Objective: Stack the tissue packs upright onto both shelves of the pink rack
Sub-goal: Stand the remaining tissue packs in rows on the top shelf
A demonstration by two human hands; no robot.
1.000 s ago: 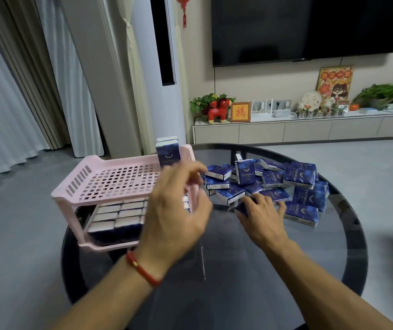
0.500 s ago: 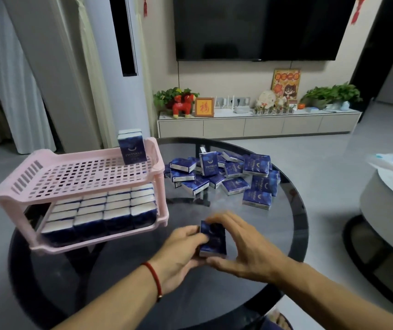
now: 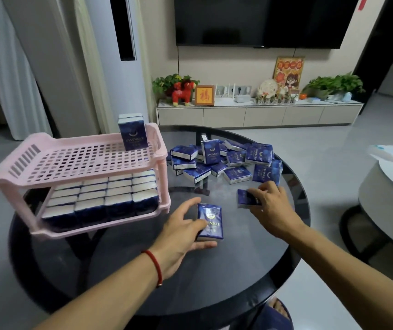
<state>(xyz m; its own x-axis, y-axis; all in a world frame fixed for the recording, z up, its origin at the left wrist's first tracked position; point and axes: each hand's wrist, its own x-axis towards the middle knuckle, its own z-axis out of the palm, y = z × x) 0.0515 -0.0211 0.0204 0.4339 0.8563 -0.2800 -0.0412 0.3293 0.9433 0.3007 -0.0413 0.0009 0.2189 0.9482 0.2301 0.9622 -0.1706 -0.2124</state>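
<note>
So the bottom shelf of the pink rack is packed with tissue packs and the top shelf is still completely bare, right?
Not quite. The bottom shelf is packed, but the head view shows one tissue pack standing upright at the back right corner of the top shelf.

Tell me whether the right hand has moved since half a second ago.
Yes. The right hand has left the pack in front and gone toward the loose pile, now gripping another pack on the table.

Rack (image 3: 47,148): left edge of the table (image 3: 250,270).
Top shelf: one pack (image 3: 133,133) upright, far right corner.
Bottom shelf: rows of packs (image 3: 105,198).
Pile (image 3: 226,160): far edge, right of rack.
Two packs (image 3: 211,221): near of pile, apart.
</note>
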